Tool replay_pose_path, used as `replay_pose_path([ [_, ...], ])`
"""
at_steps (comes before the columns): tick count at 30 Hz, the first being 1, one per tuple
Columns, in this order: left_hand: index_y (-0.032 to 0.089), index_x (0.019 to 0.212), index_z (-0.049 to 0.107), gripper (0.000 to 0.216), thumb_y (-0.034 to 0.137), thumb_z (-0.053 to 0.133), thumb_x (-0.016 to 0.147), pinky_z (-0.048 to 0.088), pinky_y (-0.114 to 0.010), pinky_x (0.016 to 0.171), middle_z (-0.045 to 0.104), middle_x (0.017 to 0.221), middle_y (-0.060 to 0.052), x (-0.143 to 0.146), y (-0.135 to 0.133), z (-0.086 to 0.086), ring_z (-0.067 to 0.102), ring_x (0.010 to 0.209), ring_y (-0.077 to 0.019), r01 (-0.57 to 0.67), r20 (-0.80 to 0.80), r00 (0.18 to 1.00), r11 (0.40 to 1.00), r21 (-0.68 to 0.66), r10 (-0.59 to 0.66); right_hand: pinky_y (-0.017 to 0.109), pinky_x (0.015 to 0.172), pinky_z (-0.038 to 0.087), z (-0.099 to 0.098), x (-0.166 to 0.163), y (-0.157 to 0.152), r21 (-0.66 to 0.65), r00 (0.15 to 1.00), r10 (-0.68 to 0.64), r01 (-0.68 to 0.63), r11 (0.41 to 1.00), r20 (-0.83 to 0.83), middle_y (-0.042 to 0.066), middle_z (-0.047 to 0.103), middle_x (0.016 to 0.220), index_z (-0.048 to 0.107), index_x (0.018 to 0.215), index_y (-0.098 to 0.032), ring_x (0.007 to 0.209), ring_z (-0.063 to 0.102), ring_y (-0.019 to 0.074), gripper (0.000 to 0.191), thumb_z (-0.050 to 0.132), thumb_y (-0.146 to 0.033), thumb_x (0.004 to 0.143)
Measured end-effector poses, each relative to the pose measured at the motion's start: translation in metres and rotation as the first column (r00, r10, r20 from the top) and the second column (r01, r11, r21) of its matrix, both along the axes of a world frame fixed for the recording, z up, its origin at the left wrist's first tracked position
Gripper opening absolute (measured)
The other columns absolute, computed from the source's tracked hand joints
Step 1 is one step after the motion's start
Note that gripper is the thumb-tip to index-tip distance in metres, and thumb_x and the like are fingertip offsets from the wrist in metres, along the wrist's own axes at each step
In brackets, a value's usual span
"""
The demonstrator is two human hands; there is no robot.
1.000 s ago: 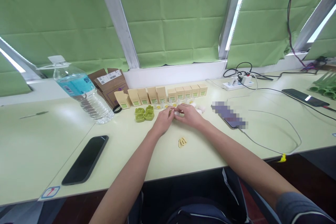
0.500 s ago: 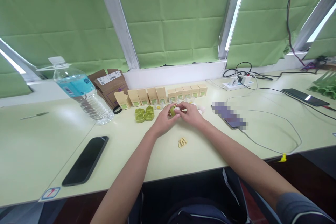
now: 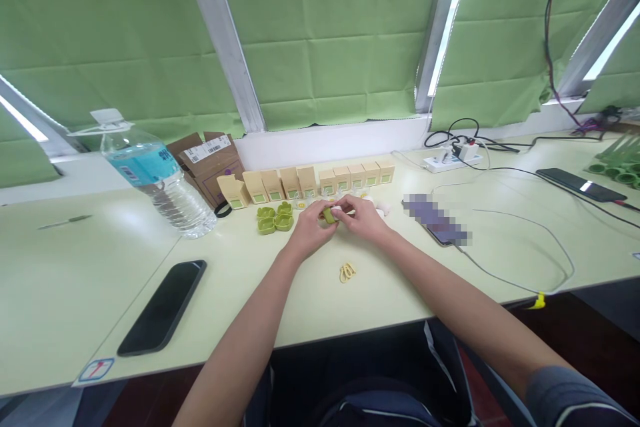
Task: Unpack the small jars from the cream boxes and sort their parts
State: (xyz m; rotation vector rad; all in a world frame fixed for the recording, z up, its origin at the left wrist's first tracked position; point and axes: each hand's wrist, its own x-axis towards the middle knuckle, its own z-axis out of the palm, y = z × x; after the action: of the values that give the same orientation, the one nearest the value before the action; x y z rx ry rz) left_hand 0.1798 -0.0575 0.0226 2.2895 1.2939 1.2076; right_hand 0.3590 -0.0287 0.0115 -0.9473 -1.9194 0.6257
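Note:
Between my two hands, just above the table, is a small green case point(image 3: 329, 215). My left hand point(image 3: 311, 227) closes around it from the left. Fingers of my right hand point(image 3: 361, 216) pinch a small white piece point(image 3: 337, 211) against the case; its kind cannot be made out. Several green flower-shaped cases point(image 3: 275, 218) sit together left of my hands. Several yellow loops point(image 3: 347, 272) lie on the table in front of me. Behind my hands are small clear pieces with yellow centres point(image 3: 301, 204), partly hidden. Pale pink and white bits point(image 3: 383, 208) show past my right hand.
Small cream boxes point(image 3: 290, 184) stand in a row at the back. A water bottle point(image 3: 165, 180), a cardboard box point(image 3: 213, 163) and a black phone point(image 3: 164, 307) are on the left. To the right lie another phone point(image 3: 435, 219), its white cable point(image 3: 510, 282) and a power strip point(image 3: 453, 160).
The green case has turned slightly between my hands, and the fingers of both hands have shifted a little around it. The other things on the table stay where they were.

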Motion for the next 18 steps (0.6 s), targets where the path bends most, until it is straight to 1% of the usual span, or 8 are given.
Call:
replay_pose_path([
  [4, 0.022, 0.109, 0.066, 0.031, 0.023, 0.066, 0.077, 0.052, -0.034, 0.085, 0.072, 0.105, -0.004, 0.0017, -0.0015, 0.0014, 0.066, 0.091, -0.0192, -0.03, -0.009, 1.0, 0.999, -0.014, 0.03, 0.031, 0.075, 0.056, 0.002, 0.0002, -0.0009, -0.011, 1.0, -0.004, 0.004, 1.0, 0.016, 0.005, 0.074, 0.093, 0.066, 0.094, -0.02, 0.083, 0.071, 0.0193, 0.017, 0.063, -0.036, 0.091],
  [9, 0.021, 0.103, 0.064, 0.027, 0.023, 0.066, 0.076, 0.052, -0.034, 0.08, 0.071, 0.098, -0.004, 0.004, -0.0026, 0.0039, 0.065, 0.087, -0.0195, -0.065, -0.019, 0.998, 0.998, -0.017, 0.065, 0.031, 0.075, 0.055, 0.0034, -0.0009, -0.0015, -0.011, 1.0, -0.005, 0.006, 1.0, 0.028, 0.006, 0.074, 0.094, 0.065, 0.093, -0.019, 0.084, 0.072, 0.0195, 0.016, 0.062, -0.035, 0.092],
  [15, 0.023, 0.096, 0.062, 0.02, 0.022, 0.065, 0.076, 0.05, -0.034, 0.074, 0.068, 0.09, -0.002, 0.0054, -0.0033, 0.0037, 0.062, 0.081, -0.0187, -0.07, -0.065, 0.995, 0.998, 0.0, 0.07, 0.03, 0.074, 0.054, 0.0044, -0.0015, -0.0021, 0.004, 0.999, -0.008, 0.008, 1.0, 0.052, 0.005, 0.074, 0.093, 0.065, 0.091, -0.019, 0.083, 0.071, 0.0188, 0.015, 0.061, -0.034, 0.092],
  [18, 0.024, 0.091, 0.059, 0.016, 0.022, 0.064, 0.077, 0.05, -0.033, 0.07, 0.066, 0.087, -0.002, 0.0062, -0.0039, 0.0026, 0.06, 0.077, -0.0181, -0.079, -0.063, 0.995, 0.997, -0.009, 0.079, 0.031, 0.074, 0.054, 0.005, -0.0017, -0.0023, 0.01, 0.998, -0.021, 0.02, 1.0, 0.055, 0.005, 0.074, 0.092, 0.064, 0.09, -0.02, 0.083, 0.071, 0.019, 0.016, 0.061, -0.036, 0.092],
])
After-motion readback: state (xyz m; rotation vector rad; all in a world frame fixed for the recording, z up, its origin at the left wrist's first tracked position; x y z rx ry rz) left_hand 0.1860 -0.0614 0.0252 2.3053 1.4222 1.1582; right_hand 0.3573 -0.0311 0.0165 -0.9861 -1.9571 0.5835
